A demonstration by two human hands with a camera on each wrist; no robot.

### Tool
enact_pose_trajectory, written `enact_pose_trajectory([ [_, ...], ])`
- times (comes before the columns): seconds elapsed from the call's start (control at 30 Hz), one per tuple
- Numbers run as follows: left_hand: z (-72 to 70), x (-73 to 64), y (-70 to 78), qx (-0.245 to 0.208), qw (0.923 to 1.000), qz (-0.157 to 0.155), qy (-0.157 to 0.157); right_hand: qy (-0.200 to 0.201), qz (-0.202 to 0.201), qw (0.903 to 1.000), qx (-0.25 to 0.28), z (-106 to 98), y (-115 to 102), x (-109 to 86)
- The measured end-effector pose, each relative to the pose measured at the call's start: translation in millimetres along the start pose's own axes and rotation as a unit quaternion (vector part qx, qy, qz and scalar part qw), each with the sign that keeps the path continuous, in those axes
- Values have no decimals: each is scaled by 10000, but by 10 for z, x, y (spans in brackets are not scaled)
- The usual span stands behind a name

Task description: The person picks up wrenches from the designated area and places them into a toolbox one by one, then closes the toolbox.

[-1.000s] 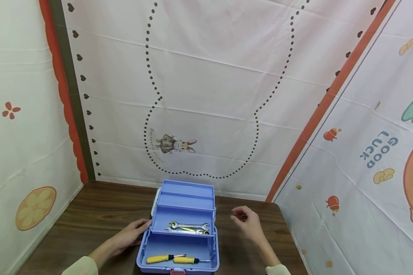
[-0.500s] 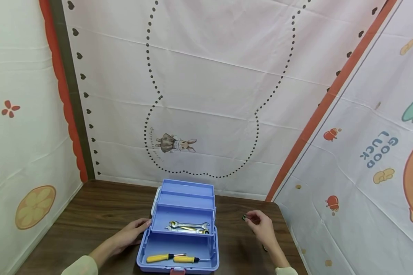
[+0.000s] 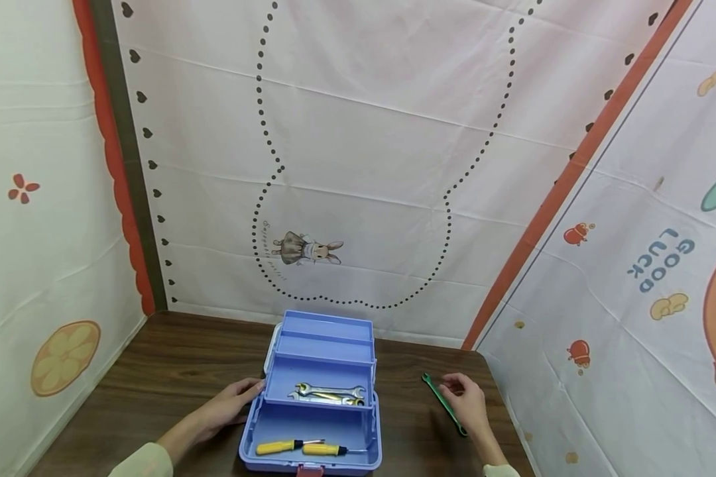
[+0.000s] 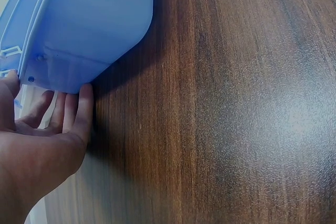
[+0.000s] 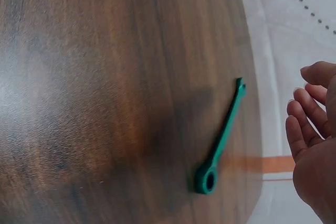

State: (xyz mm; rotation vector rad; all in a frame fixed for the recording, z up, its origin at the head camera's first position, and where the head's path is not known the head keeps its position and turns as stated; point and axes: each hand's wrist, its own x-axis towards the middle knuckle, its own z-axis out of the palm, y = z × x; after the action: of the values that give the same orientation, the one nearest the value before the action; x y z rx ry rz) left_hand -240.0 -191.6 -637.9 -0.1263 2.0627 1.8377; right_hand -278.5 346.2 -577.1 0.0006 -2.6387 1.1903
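In the head view a blue toolbox [image 3: 310, 429] stands with its lid up and stepped tray [image 3: 286, 381] raised. Several open-ended wrenches [image 3: 329, 392] lie on the tray, and two yellow-handled screwdrivers [image 3: 279, 447] lie in the bottom. My left hand [image 3: 229, 403] holds the box at its left side; the left wrist view has the thumb at the tray edge and fingertips against the box's rear corner [image 4: 73, 85]. A green combination wrench [image 3: 444, 404] lies on the table to the right. Beside it, my right hand [image 3: 467, 401] hovers with loosely bent fingers, holding nothing.
The dark wood-grain table [image 3: 185, 351] is bounded by printed white cloth [image 3: 358, 165] at the back and both sides. A red latch [image 3: 309, 470] is at the front of the toolbox.
My right hand has moved right and toward me, uncovering the green wrench that it hid before. My left hand and the toolbox have stayed in place.
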Motion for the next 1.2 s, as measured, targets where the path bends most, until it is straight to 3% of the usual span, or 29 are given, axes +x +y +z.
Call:
enact_pose_trajectory([
  [0.57, 15, -3, 8, -10, 10000, -35, 28, 126, 377, 9979, -511, 83, 436, -43],
  [0.97, 9, 28, -25, -51, 10000, -19, -7, 74, 488, 9974, -531, 219, 580, -49],
  [1.2, 4, 19, -29, -69, 10000, 23, -41, 72, 454, 9979, -465, 269, 555, -27],
])
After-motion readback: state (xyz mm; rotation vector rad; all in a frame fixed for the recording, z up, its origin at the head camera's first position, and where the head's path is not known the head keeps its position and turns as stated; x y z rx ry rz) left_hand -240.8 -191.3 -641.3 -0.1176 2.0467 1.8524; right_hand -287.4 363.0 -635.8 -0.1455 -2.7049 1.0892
